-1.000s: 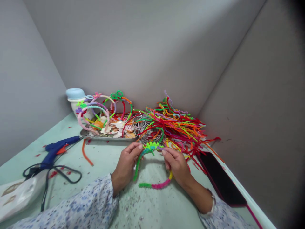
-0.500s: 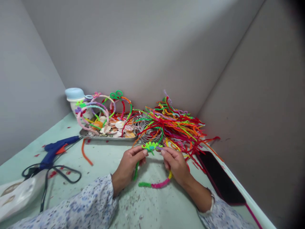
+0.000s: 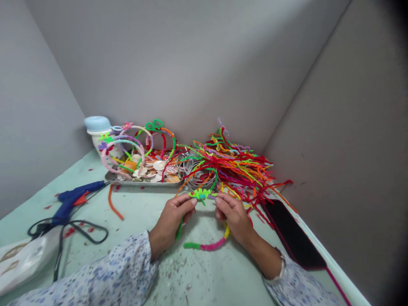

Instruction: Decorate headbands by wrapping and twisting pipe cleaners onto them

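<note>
Between my two hands is a headband (image 3: 213,246) wrapped in fuzzy pipe cleaner, with green, pink, yellow and purple stretches. A bright green pipe-cleaner flower (image 3: 200,194) sits at its middle, spiky and with a bluish centre. My left hand (image 3: 174,214) pinches the band just left of the flower, and a green end hangs below that hand. On the flower's other side my right hand (image 3: 234,216) pinches the purple stretch. The band's other end curves down from under the right hand toward the left. My fingers hide parts of the band.
Behind my hands lie a pipe-cleaner heap (image 3: 236,163) and bare wire hoops (image 3: 199,172). A metal tray (image 3: 143,183) holds shells and finished headbands (image 3: 106,159). A blue glue gun (image 3: 68,202), a bottle (image 3: 98,125), an orange pipe cleaner (image 3: 114,204) and a phone (image 3: 296,233) surround the work.
Both hands keep their pinch on the headband and have hardly moved. The right fingers sit slightly differently on the purple stretch. The whole view has shifted a little.
</note>
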Motion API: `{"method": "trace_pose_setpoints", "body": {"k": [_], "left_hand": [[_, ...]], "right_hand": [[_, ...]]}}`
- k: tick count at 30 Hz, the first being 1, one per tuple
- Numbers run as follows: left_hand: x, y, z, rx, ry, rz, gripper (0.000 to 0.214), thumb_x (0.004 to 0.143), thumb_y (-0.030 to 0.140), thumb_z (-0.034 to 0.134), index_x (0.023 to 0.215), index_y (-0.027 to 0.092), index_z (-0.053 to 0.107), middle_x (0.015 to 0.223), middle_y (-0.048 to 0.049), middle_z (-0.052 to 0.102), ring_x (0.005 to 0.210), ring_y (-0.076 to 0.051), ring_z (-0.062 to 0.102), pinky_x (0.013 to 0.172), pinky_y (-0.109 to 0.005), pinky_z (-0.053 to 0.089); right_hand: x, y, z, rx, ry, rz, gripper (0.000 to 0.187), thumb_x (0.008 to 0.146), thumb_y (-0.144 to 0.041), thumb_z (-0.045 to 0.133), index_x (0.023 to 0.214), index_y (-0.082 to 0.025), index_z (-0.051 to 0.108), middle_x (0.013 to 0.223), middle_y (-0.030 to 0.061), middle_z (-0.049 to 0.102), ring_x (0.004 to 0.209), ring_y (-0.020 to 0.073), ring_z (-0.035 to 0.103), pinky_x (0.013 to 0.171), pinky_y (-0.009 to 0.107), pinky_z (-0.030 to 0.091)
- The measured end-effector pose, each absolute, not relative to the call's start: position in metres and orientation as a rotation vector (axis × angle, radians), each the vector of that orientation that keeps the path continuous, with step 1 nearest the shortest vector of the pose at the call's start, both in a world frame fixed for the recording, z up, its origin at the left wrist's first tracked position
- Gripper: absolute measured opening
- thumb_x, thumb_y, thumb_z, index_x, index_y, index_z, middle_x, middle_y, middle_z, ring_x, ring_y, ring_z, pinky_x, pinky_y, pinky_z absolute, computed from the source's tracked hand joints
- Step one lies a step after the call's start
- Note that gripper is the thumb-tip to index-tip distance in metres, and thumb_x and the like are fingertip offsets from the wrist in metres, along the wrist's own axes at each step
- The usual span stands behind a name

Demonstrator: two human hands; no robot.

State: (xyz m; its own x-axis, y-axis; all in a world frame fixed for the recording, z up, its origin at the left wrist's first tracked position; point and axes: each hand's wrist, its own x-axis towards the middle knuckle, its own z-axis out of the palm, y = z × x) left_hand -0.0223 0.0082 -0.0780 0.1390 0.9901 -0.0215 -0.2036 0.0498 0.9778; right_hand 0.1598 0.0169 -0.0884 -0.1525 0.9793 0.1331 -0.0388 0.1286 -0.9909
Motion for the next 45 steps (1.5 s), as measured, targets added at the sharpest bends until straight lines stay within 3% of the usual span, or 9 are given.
{"method": "trace_pose_setpoints", "body": {"k": [17,36,45], "left_hand": [[-0.022,0.008,-0.078,1.106,0.955,1.137,0.022,0.077,0.032,0.066,0.063,0.016,0.059,0.054,0.0043,0.046,0.047,-0.009,0.036,0.046,-0.023,0.026],[-0.023,0.009,-0.082,1.154,0.941,1.087,0.022,0.080,0.032,0.064,0.067,0.016,0.057,0.058,0.0040,0.046,0.051,-0.008,0.036,0.047,-0.021,0.027],[-0.022,0.006,-0.081,1.169,0.937,1.065,0.024,0.080,0.032,0.064,0.067,0.015,0.055,0.057,0.0043,0.047,0.050,-0.008,0.037,0.047,-0.020,0.028]], "right_hand": [[0.161,0.017,-0.089,-1.030,-1.356,1.270,0.027,0.085,-0.042,0.057,0.088,-0.016,0.065,0.046,-0.0064,0.047,0.042,0.0092,0.040,0.043,0.021,0.033],[0.161,0.020,-0.083,-0.958,-1.290,1.352,0.026,0.083,-0.039,0.059,0.096,-0.017,0.064,0.056,-0.0029,0.056,0.052,0.0116,0.049,0.052,0.023,0.038],[0.160,0.022,-0.058,-1.077,-1.391,1.279,0.021,0.084,-0.037,0.059,0.076,-0.018,0.062,0.066,-0.0023,0.052,0.062,0.0121,0.048,0.057,0.023,0.038]]}}
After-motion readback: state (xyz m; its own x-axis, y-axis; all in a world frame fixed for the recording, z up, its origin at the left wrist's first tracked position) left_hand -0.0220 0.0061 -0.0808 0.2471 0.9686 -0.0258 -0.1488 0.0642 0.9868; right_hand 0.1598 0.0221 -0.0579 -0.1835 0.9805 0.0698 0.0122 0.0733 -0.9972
